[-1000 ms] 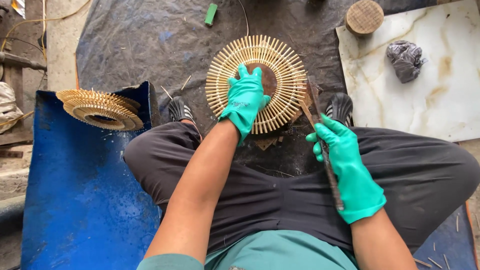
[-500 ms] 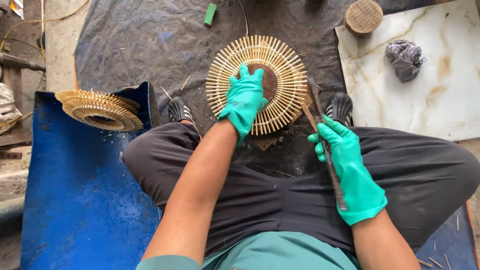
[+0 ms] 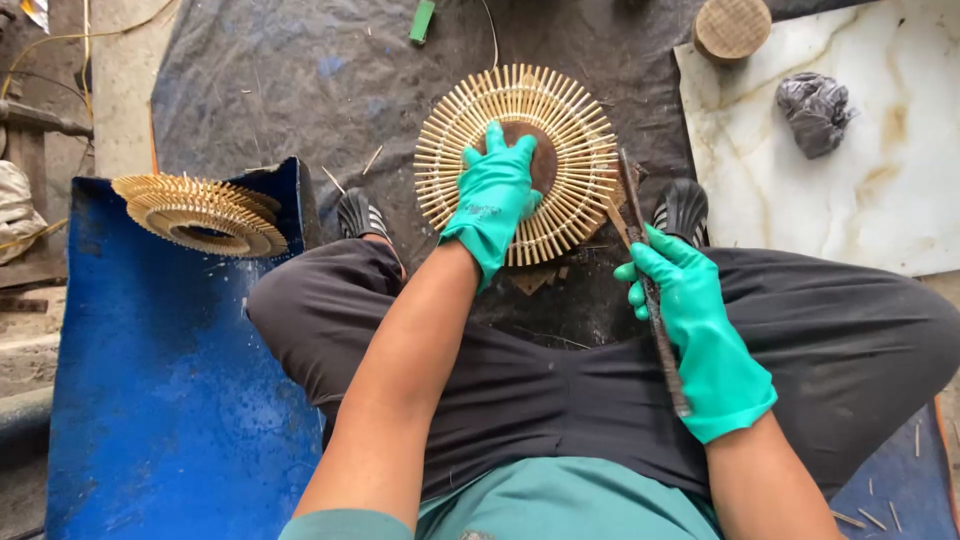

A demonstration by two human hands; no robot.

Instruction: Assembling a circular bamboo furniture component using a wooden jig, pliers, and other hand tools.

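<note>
Fingers (image 3: 497, 150) of the left hand (image 3: 493, 200) spread flat, gloved in green, pressing down on the round disc of bamboo sticks (image 3: 575, 130) and covering part of its brown centre; open, gripping nothing. Right hand (image 3: 700, 335), likewise green-gloved, curled shut around a long dark metal blade (image 3: 640, 235), its tip aimed toward 11 o'clock and reaching the disc's rim at about 4 o'clock of the disc. Thin sliver of bamboo (image 3: 612, 215) lying just beside the blade near that rim; cannot tell whether touching the blade.

Disc lying flat on a dark tarp (image 3: 260, 80), at 12 o'clock from the seated body, between two black shoes: one (image 3: 360, 212) at 8 o'clock of the disc, the other (image 3: 685, 208) at 4 o'clock. Dark trousers (image 3: 850, 330) across both bent knees, teal shirt (image 3: 560, 510) at the bottom edge.

At 9 o'clock, well apart from the hands, a stack of finished stick discs (image 3: 200, 212) resting on a blue sheet (image 3: 160, 400). At 2 o'clock, a pale marble-patterned slab (image 3: 880, 190) bearing a crumpled grey rag (image 3: 815, 110); at its upper corner, a round wooden block (image 3: 732, 27). Small green object (image 3: 422, 20) on the tarp at 12 o'clock, far edge. Loose stick offcuts (image 3: 870, 518) scattered at 5 o'clock.
</note>
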